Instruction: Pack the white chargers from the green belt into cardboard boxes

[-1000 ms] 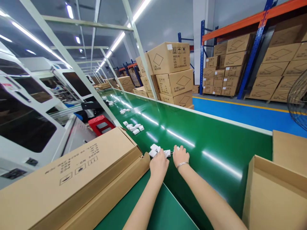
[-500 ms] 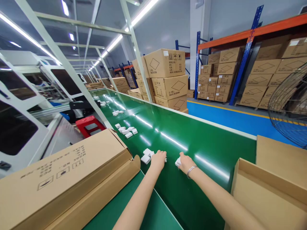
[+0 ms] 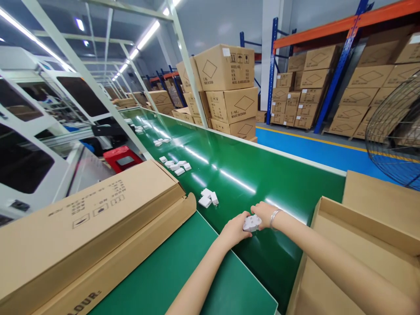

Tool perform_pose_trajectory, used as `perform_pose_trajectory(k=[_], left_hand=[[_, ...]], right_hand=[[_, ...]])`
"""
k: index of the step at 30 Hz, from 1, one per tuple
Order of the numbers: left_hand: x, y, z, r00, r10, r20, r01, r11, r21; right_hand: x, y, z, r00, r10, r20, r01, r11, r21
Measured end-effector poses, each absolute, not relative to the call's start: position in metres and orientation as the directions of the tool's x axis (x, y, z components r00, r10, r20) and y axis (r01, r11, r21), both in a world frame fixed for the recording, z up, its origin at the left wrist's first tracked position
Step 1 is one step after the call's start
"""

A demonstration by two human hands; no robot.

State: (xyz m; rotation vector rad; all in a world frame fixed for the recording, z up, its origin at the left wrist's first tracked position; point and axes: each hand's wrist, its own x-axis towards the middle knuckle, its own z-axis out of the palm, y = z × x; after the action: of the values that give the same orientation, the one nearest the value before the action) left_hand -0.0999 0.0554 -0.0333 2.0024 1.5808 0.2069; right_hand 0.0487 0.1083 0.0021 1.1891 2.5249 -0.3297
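My left hand [image 3: 236,228] and my right hand [image 3: 262,213] meet above the green conveyor belt. Between them is a small cluster of white plug adapters [image 3: 252,223], pressed side by side with pins facing up. The fingers of both hands are closed around its opposite ends; how many adapters each hand grips is hidden. A bracelet circles my right wrist. Just beyond my left hand, a few loose white adapters [image 3: 205,201] lie on the belt.
Farther up the green belt [image 3: 223,175] lie more adapters [image 3: 175,166] in groups. A closed carton [image 3: 98,218] stands at the left, an open cardboard box [image 3: 361,253] at the right. Stacked cartons [image 3: 231,83] rise behind the belt; a wire fan [image 3: 393,127] is at far right.
My left hand has come right and nearer, away from the loose adapters. The two hands have joined, bringing white adapters together between them. The view has tilted down slightly.
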Motion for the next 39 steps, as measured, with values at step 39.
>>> perform_pose_trajectory(k=[39], left_hand=[[-0.11, 0.003, -0.027, 0.004, 0.994, -0.11, 0.966, 0.025, 0.258]], right_hand=[[0.183, -0.189, 0.007, -0.551, 0.788, -0.273, -0.527, -0.583, -0.619]])
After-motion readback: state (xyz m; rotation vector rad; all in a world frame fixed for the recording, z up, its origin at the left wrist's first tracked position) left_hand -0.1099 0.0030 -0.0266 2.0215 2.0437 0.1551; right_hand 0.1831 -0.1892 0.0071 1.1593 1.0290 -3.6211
